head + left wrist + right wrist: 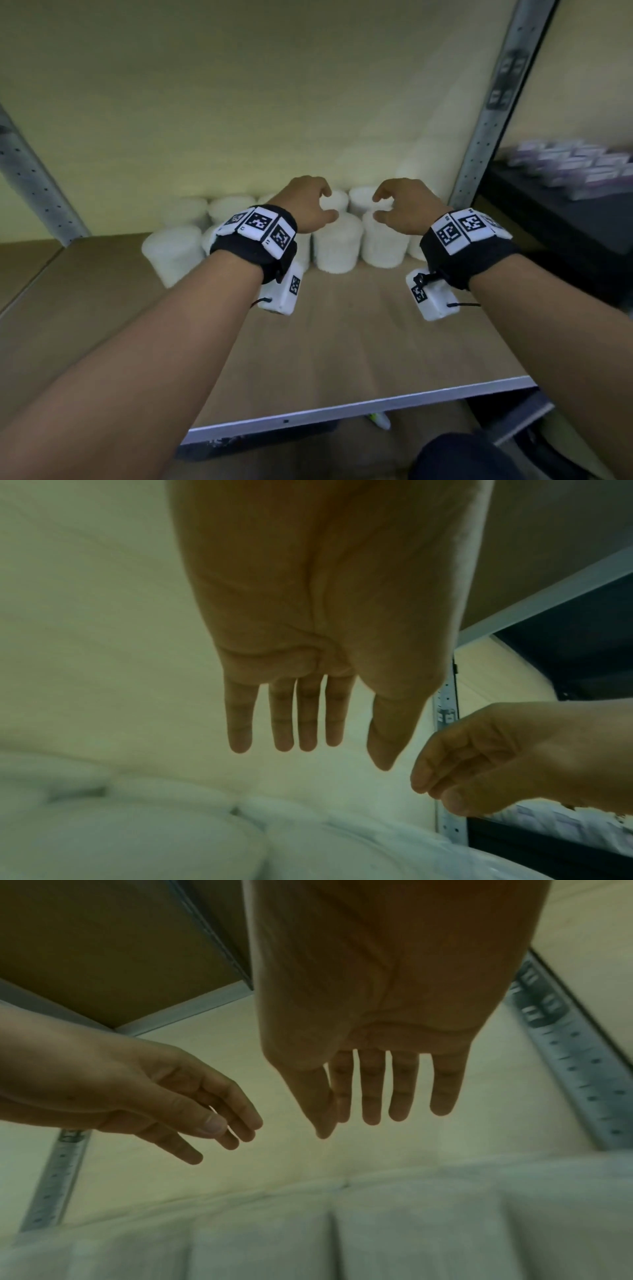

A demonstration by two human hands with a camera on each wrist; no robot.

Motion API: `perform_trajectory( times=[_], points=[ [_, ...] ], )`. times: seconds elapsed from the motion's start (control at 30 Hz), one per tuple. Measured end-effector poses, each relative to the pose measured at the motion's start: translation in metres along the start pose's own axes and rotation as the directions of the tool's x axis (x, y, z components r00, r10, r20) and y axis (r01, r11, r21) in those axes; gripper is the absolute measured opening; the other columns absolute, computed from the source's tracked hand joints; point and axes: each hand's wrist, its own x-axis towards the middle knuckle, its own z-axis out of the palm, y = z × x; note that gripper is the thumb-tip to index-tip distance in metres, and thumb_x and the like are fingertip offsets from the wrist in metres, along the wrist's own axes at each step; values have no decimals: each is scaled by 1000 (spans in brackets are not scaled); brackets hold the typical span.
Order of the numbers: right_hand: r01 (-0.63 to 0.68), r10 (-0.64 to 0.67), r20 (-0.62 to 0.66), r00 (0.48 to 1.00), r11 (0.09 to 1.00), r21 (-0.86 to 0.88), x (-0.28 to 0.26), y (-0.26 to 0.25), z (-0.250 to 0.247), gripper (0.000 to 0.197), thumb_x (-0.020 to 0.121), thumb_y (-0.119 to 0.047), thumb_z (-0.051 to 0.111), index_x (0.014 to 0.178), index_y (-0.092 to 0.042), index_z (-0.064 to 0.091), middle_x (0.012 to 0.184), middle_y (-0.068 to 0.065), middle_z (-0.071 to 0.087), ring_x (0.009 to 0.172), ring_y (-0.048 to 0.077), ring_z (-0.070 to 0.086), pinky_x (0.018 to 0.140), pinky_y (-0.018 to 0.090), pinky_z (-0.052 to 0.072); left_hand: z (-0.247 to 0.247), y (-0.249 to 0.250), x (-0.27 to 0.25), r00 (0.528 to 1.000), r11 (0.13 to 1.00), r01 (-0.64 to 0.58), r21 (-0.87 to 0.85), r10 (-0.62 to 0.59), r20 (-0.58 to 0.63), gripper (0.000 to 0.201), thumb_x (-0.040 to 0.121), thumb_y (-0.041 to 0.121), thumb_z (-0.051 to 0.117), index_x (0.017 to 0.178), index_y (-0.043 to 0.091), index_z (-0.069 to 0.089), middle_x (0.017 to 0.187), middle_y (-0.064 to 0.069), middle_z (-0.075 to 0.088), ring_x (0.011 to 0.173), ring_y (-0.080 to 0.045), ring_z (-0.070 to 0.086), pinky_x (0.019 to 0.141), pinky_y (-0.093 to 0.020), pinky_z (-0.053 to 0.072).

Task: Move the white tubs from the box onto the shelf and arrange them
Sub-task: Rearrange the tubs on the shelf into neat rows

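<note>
Several white tubs [337, 245] stand in two rows at the back of the wooden shelf [359, 342], against the pale wall. My left hand [308, 204] hovers above the middle tubs, fingers loosely spread and empty. My right hand [399, 205] hovers just to its right, also empty, over another tub [383, 240]. In the left wrist view the left hand [308, 739] has straight fingers above the tub lids [137, 840], with the right hand [479, 772] beside it. The right wrist view has the right hand [373, 1110] straight-fingered above the tubs [411, 1231]. No box is in view.
Grey perforated metal uprights [493, 113] frame the shelf bay on both sides. To the right, a dark shelf holds small purple-and-white packs [575, 164]. The front half of the wooden shelf is bare up to its white front edge [342, 407].
</note>
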Motion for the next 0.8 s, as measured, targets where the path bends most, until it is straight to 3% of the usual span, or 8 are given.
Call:
perform_trajectory(
  times=[0.13,0.3,0.47,0.63,0.8],
  points=[
    [-90,90,-14,996,996,-20,-7,42,-16,36,89,-22,62,123,-12,58,132,6,55,123,23,50,99,28,39,21,39,20,998,998,-45,-34,46,32,51,85,37,64,130,16,51,133,-5,51,120,-21,51,98,-31,42],
    [-208,208,1,978,978,-26,-5,84,-19,40,88,-29,62,125,-13,55,134,8,52,120,24,52,100,33,43,49,77,40,994,996,-77,-35,79,76,57,86,39,63,135,14,47,139,-6,46,126,-22,47,100,-30,39],
    [-269,272,29,962,961,-66,-1,110,-13,49,89,-39,59,130,-12,52,139,11,48,129,26,45,106,35,37,73,88,51,994,998,-47,33,43,102,61,87,41,61,138,13,43,142,-10,42,130,-26,42,107,-37,38],
    [-260,262,4,965,958,-118,2,116,-5,53,85,-49,60,127,-16,57,136,9,50,126,27,46,107,42,40,83,83,55,994,998,-25,54,19,111,59,86,45,60,134,13,49,140,-7,48,128,-24,47,105,-39,42],
    [-229,236,33,971,962,-150,4,116,-10,50,88,-45,60,126,-13,58,137,9,49,127,26,46,107,34,37,82,83,56,994,998,-35,51,29,107,55,87,43,61,132,12,52,138,-6,51,126,-23,49,103,-34,42]
  ],
)
